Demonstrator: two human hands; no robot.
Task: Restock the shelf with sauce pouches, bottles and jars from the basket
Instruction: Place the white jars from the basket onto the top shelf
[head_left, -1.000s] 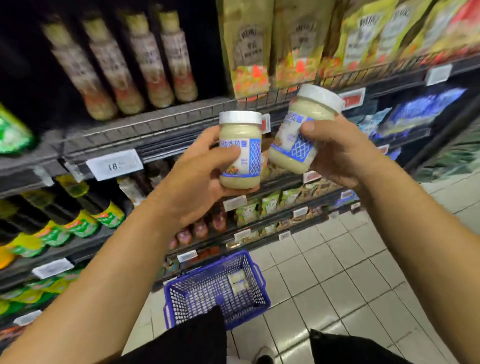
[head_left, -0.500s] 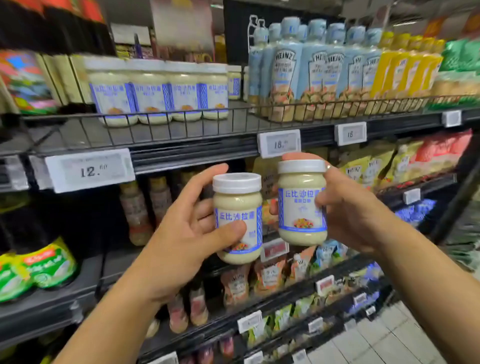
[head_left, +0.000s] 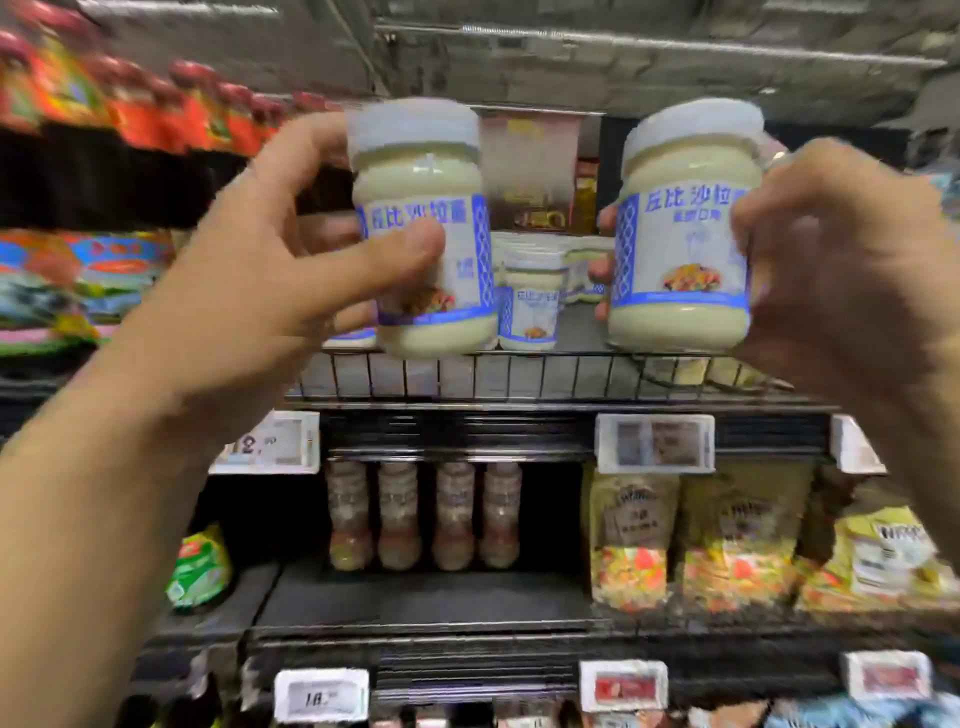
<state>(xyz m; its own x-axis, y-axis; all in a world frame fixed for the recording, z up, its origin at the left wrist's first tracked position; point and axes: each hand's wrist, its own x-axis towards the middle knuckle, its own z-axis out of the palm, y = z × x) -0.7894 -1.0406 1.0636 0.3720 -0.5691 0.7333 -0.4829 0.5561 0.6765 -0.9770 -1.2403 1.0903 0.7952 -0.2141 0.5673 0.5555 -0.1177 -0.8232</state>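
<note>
My left hand (head_left: 270, 280) grips a white-lidded jar of pale salad dressing (head_left: 431, 171) with a blue and white label, held upright just above the wire rail of the shelf (head_left: 519, 374). My right hand (head_left: 852, 260) grips a second, matching jar (head_left: 680, 234) at the same height, to the right. Between the two held jars, more of the same jars (head_left: 530, 306) stand further back on that shelf. The basket is out of view.
Red-capped bottles (head_left: 130, 104) line the shelf at upper left. Below, several brown dressing bottles (head_left: 421, 514) stand beside yellow sauce pouches (head_left: 691, 545). A green pouch (head_left: 200, 566) lies at lower left. Price tags (head_left: 654, 441) hang along the shelf edges.
Both hands have lifted their jars from chest height up to the level of the jar shelf, and the jars have moved apart. The view tilted upward; the basket dropped out of sight.
</note>
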